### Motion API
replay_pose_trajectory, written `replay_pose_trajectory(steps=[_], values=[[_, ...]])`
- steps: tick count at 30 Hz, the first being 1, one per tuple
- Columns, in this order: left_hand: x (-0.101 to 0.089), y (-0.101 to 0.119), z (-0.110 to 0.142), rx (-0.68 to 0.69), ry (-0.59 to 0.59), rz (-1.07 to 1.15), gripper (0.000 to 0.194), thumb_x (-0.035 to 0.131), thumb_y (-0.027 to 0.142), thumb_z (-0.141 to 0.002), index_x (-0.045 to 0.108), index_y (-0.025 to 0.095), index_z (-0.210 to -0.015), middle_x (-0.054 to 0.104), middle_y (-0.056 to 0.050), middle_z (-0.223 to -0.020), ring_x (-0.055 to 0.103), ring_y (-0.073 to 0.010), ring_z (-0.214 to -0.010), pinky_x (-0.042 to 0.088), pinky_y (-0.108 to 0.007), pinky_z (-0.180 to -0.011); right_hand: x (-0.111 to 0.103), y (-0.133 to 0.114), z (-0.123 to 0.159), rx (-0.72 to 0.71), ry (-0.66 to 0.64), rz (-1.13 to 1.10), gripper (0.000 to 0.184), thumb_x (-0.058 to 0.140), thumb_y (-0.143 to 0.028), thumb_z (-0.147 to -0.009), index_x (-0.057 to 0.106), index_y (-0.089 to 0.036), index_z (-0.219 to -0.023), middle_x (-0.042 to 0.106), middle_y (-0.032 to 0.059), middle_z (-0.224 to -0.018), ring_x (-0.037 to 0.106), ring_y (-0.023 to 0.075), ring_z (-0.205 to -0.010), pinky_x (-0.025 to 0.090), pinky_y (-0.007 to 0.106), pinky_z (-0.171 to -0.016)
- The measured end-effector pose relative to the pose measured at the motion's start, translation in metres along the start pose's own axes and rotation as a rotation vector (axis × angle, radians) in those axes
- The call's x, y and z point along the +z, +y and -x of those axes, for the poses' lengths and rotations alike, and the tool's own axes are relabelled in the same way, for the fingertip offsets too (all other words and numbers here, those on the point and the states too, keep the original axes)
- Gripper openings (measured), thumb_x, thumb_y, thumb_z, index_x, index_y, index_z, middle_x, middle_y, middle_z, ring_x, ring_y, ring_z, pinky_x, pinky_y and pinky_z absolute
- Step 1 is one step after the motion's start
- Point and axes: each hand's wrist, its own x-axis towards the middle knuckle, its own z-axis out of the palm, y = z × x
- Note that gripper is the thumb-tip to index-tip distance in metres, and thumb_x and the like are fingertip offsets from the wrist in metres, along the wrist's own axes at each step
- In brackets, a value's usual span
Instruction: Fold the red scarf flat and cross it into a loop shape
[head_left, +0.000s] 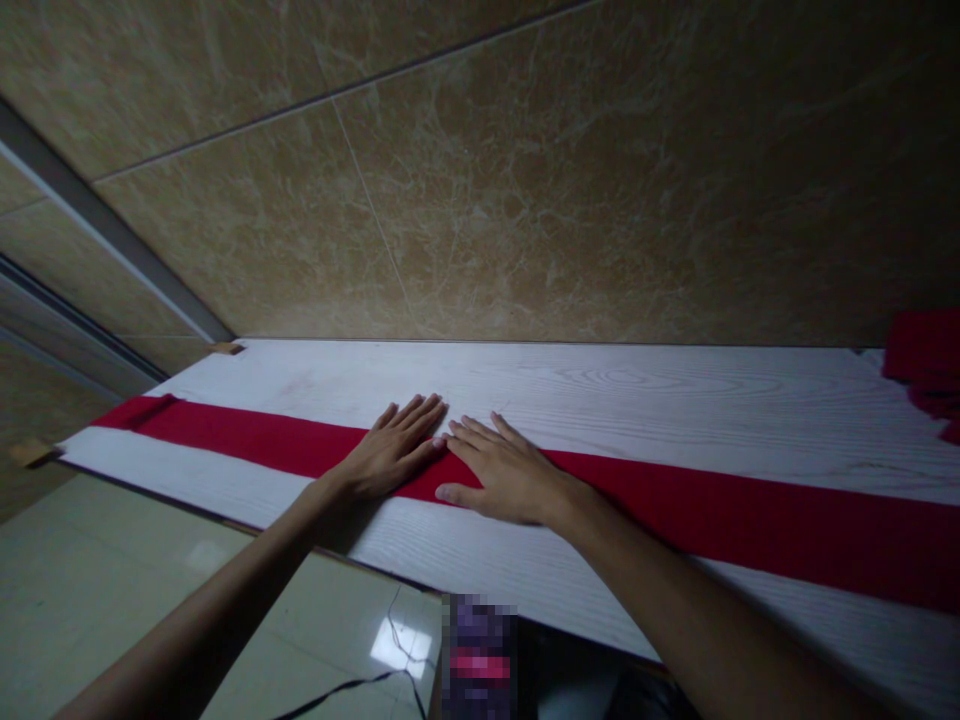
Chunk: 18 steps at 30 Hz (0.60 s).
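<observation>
A long strip of red cloth (255,437) lies stretched along a white wood-grain table (660,400), running from the far left end past the right edge of the view. Near the middle of the strip, my left hand (394,445) rests flat on it with the fingers stretched out. Close beside it, my right hand (502,470) also lies palm down on the cloth, thumb spread away from the fingers. The two hands almost meet at the fingertips. Neither one grips anything. A small fold shows in the cloth near its left end.
A marbled tan tiled wall (525,200) rises behind the table. More red fabric (926,365) is bunched at the far right. Metal trim (112,220) runs down the wall at left. Below the front edge are a pale tiled floor (97,580) and a dark cord (337,690).
</observation>
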Motion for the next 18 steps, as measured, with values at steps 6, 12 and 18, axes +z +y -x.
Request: replay_pose_trajectory(steps=[6,12,18], values=[[-0.003,0.0,0.0,-0.011,-0.017,-0.019,0.077,0.018,0.073,-0.101,0.024,0.03,-0.164,0.015,-0.004,-0.172,0.009,-0.0284,-0.161,0.008,-0.059,-0.129,0.0,0.001,0.0,0.001,-0.015,0.009,0.083,0.043,-0.07,-0.099,0.037,-0.014,-0.16,0.029,0.0131,-0.168,0.018,0.0229,-0.159,0.001,0.047,-0.131],[-0.016,-0.066,0.019,-0.217,0.021,-0.135,0.073,0.015,0.065,-0.101,0.024,0.031,-0.165,0.015,-0.006,-0.173,0.003,-0.0356,-0.161,0.011,-0.071,-0.123,0.001,0.002,0.001,-0.006,-0.005,0.01,0.08,0.046,-0.067,-0.099,0.037,-0.015,-0.16,0.028,0.0118,-0.168,0.018,0.0223,-0.159,0.002,0.047,-0.131],[-0.022,-0.152,0.063,-0.326,0.08,-0.223,0.068,0.018,0.058,-0.101,0.048,0.029,-0.154,0.032,-0.014,-0.168,0.015,-0.0441,-0.158,0.017,-0.077,-0.116,-0.001,0.001,0.003,-0.005,-0.006,-0.003,0.08,0.045,-0.067,-0.099,0.038,-0.015,-0.159,0.03,0.0117,-0.167,0.019,0.0227,-0.158,0.003,0.047,-0.131]])
